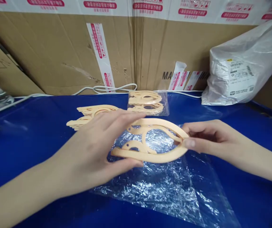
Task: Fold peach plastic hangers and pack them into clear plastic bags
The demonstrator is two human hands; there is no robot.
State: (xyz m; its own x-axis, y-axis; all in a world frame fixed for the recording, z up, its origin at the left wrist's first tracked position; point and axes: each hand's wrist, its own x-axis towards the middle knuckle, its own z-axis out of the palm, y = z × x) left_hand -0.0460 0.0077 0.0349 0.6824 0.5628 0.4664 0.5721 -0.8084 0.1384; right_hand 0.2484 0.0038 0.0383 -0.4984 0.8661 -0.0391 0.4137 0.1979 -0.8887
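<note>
A cream-coloured folding clothes hanger [166,157], folded into a pointed oval with curved cut-outs, is held above a clear plastic bag [159,193]. My left hand [88,148] spans its left part, thumb along the lower edge and fingers over the upper edge. At the pointed right end, my right hand [211,136] pinches it between thumb and fingers. Behind my left hand lies a stack of similar hangers [79,122], partly covered by the hand. Farther back, more hangers sit inside a clear packet [147,103].
A blue surface [31,133] lies under everything. Large cardboard boxes [66,53] with printed tape stand along the back. A white cable [117,88] runs in front of them. At the right back is a white plastic package [237,69] with a label.
</note>
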